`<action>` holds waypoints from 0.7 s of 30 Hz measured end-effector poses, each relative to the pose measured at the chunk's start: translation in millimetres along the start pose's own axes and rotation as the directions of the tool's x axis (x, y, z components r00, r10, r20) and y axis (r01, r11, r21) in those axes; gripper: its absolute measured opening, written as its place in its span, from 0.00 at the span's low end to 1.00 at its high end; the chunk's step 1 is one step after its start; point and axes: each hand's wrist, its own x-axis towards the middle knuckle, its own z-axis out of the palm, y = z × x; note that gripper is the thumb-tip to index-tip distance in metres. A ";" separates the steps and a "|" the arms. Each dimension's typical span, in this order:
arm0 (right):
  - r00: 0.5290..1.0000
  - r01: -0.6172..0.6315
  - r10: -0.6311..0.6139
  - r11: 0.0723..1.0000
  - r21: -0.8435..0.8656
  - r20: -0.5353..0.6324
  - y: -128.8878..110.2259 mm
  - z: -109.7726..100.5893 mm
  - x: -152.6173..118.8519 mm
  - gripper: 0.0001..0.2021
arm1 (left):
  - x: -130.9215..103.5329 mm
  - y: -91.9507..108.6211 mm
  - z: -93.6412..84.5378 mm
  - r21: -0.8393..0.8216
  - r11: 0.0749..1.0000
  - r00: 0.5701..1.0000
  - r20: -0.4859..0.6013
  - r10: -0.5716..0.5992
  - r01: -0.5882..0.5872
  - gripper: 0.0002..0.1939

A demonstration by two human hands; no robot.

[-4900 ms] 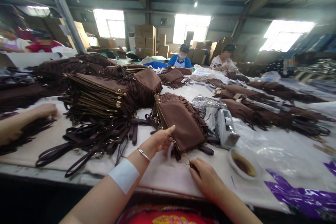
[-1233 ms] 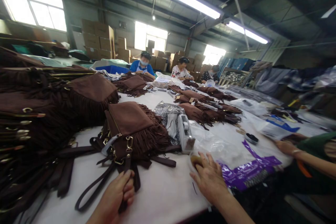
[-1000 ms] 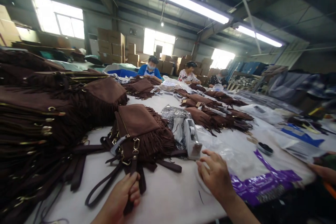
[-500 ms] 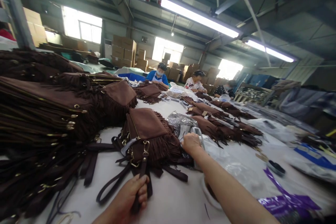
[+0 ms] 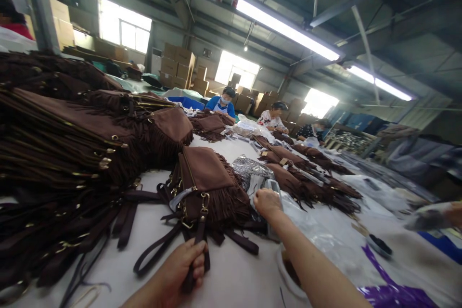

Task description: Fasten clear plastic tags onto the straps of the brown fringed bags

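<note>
The left hand (image 5: 189, 260) has its grip closed around a dark brown strap (image 5: 202, 221), thumb on top. The strap runs up to a gold clasp (image 5: 205, 203) at the near corner of a brown bag (image 5: 207, 168). The bag lies on the white tabletop (image 5: 231, 274) in front of the person, fringe to the right and near side, zipper along its left edge.

The right hand (image 5: 267, 202) is at the tape dispenser (image 5: 275, 186), just right of the bag; its fingers are partly hidden, so I cannot tell whether its grip is holding anything. Behind it sits a silvery pouch (image 5: 249, 167). A bowl (image 5: 285, 279) stands under the right forearm, partly covered by it, and a purple wrapper (image 5: 397, 296) lies farther right.

To the left is a tall stack of bags (image 5: 65, 125). Across the tabletop, 3 people sit near more bags (image 5: 288, 154).
</note>
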 end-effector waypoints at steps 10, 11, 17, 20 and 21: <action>0.988 -0.151 0.152 0.984 0.091 -0.001 -18.5 3.4 41.9 0.20 | -1.1 -1.6 1.0 -0.029 1.000 1.000 -0.027 -0.004 0.003 0.22; 0.987 -0.159 0.159 0.981 0.109 0.008 -21.1 3.4 43.2 0.20 | -1.6 -1.2 1.4 -0.034 0.999 0.999 -0.035 -0.007 0.006 0.22; 0.972 -0.234 0.222 0.909 0.345 0.076 -23.9 0.0 44.6 0.12 | -4.0 1.9 2.4 -0.037 0.999 0.999 -0.025 -0.022 0.021 0.20; 0.965 -0.256 0.241 0.768 0.587 0.105 -13.8 -9.1 45.8 0.12 | -4.2 1.9 2.5 -0.049 0.999 0.999 -0.035 -0.023 0.022 0.21; 0.965 -0.251 0.235 0.690 0.679 0.118 -10.6 -12.1 43.6 0.13 | -4.3 1.9 2.6 -0.055 0.998 0.999 -0.041 -0.022 0.020 0.21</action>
